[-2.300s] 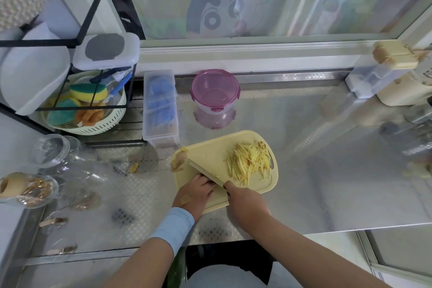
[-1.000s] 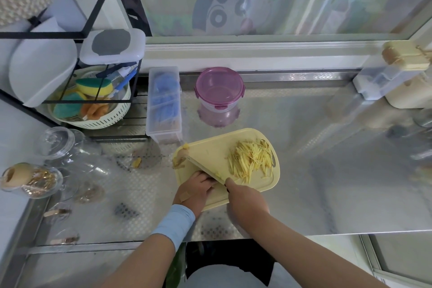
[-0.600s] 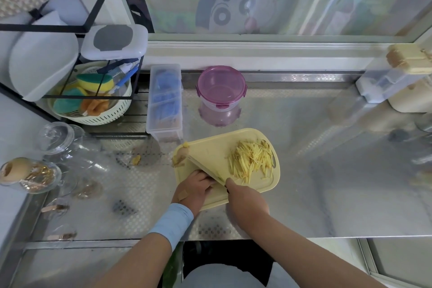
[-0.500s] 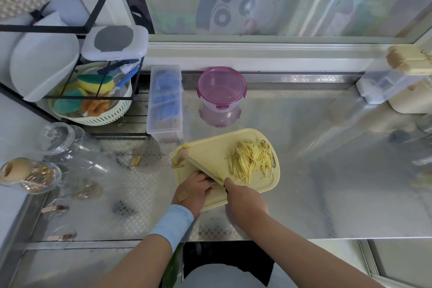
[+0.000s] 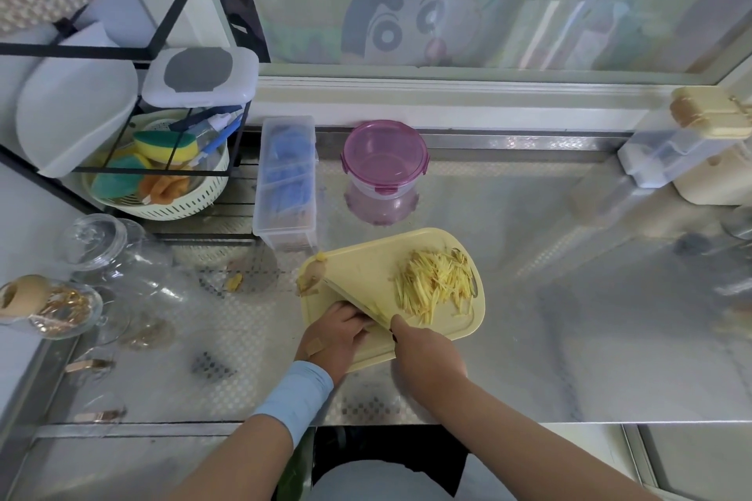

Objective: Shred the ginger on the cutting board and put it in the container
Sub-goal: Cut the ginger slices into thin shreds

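Compared with half a second ago, little differs: your left hand [image 5: 335, 331] remains knuckles-up on the near left of the cutting board [image 5: 366, 264], fingertips curled against the knife [image 5: 354, 297]. You cannot tell what, if anything, they hold down. Your right hand [image 5: 427, 358] still grasps the knife by its handle, the blade angled away to the left across the board. An unshredded ginger piece [image 5: 311, 277] lies at the board's left edge. The shredded ginger [image 5: 435, 289] stays heaped on the right half of the board, none of it in the container.

Containers, left to right on the desk [image 5: 529, 297]:
- Glass jar [image 5: 53, 309]: gold-coloured items inside.
- Cream basket [image 5: 179, 199]: sponges and cloths.
- Clear rectangular box [image 5: 287, 179]: blue contents, just beyond the board.
- Round pink container [image 5: 384, 159]: lid clipped on, contents not discernible, standing beyond the board and apart from it.
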A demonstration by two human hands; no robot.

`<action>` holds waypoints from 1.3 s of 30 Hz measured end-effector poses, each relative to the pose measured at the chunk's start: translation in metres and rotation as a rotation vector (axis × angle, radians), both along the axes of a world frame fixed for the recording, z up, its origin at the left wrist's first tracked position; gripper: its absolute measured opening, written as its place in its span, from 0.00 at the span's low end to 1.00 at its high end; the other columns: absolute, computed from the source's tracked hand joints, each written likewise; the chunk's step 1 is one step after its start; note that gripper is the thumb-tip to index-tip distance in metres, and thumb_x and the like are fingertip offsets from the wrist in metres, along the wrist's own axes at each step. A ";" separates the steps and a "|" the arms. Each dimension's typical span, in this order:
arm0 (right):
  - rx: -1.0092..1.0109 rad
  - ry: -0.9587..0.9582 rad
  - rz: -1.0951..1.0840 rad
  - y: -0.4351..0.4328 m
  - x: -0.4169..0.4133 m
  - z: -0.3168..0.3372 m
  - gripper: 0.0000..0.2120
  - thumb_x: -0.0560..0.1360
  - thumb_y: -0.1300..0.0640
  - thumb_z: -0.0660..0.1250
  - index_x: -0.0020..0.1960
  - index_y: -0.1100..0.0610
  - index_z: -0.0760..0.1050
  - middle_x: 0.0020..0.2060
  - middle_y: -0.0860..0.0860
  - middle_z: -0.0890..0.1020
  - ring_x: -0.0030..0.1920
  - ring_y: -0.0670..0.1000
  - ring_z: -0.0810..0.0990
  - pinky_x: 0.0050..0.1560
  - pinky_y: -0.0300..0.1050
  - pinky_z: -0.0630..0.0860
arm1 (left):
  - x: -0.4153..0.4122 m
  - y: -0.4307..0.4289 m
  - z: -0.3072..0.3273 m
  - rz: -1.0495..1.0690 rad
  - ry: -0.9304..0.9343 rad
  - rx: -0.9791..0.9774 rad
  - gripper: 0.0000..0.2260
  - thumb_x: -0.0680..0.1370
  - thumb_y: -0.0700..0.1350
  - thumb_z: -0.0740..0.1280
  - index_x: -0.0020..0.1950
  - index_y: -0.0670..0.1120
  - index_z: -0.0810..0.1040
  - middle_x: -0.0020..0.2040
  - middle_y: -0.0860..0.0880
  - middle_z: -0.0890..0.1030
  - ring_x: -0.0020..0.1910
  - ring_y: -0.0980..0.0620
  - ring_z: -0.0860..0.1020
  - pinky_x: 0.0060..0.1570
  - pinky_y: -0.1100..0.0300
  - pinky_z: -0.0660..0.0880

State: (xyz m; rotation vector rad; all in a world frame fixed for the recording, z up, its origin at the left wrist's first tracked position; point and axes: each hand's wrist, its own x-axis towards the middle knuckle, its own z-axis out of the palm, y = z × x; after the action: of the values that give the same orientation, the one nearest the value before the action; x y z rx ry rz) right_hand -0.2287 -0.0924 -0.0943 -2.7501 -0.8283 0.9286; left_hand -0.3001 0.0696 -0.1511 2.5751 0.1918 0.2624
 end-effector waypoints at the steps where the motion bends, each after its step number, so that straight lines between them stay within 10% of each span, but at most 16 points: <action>1: 0.001 0.004 0.006 0.002 0.001 -0.001 0.15 0.75 0.67 0.57 0.50 0.49 0.56 0.34 0.53 0.73 0.31 0.56 0.73 0.28 0.48 0.70 | -0.001 0.000 0.000 0.002 0.003 0.004 0.17 0.64 0.37 0.80 0.49 0.50 0.85 0.50 0.54 0.82 0.53 0.56 0.71 0.37 0.63 0.77; 39: 0.064 0.042 -0.038 -0.011 -0.005 0.007 0.10 0.77 0.62 0.52 0.50 0.48 0.59 0.38 0.52 0.74 0.37 0.57 0.73 0.33 0.47 0.69 | -0.001 -0.006 -0.005 0.047 -0.049 0.075 0.13 0.66 0.39 0.79 0.48 0.49 0.84 0.50 0.52 0.81 0.54 0.56 0.71 0.42 0.62 0.79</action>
State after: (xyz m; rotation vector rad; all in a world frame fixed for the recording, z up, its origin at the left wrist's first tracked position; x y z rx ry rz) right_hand -0.2339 -0.1032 -0.0876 -2.6722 -0.7826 0.9330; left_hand -0.3012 0.0636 -0.1559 2.6381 0.2284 0.3556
